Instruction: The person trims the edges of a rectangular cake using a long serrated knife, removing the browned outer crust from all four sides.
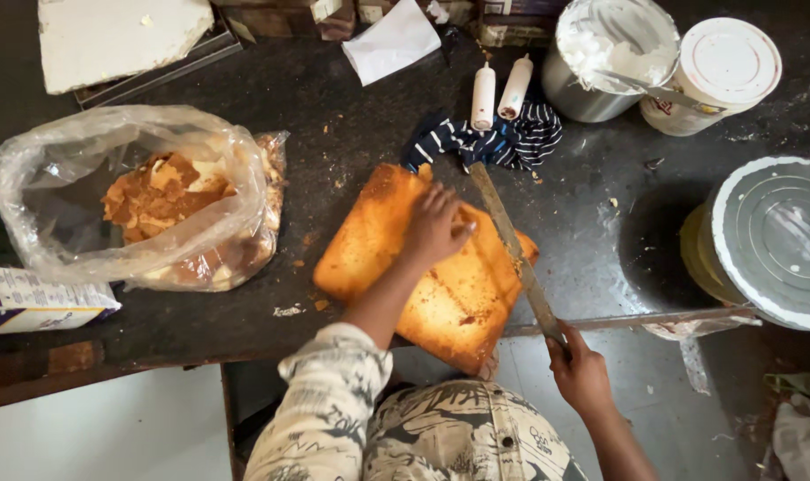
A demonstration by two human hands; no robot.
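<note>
- Sleeve and printed cloth sit nearest to me, below the cake slab point(427, 267), which lies on the dark bench point(333, 134) with one corner over the bench's near edge.
- My right hand point(581, 372) is closed around the handle of the long knife point(512, 245), just off the slab's right side; the blade runs up along that right edge.
- My left hand point(434, 224) lies flat on top of the slab, fingers spread and holding nothing, only pressing it down.
- To trim well, I judge I should keep the blade level, saw lightly rather than push, and keep the left fingertips clear of the edge.
- Left of the slab: one clear plastic bag point(138, 196) of brown cake scraps, and one small carton point(40, 301) beyond it.
- Right of the slab: one round tin with a grey lid point(774, 236).
- Behind the slab: one striped cloth point(498, 142) and two white tube-shaped handles point(498, 89).
- Farthest back: one steel bowl of white cream point(614, 53), one white lidded tub point(721, 71), one sheet of white paper point(391, 40), one white board point(120, 36).
</note>
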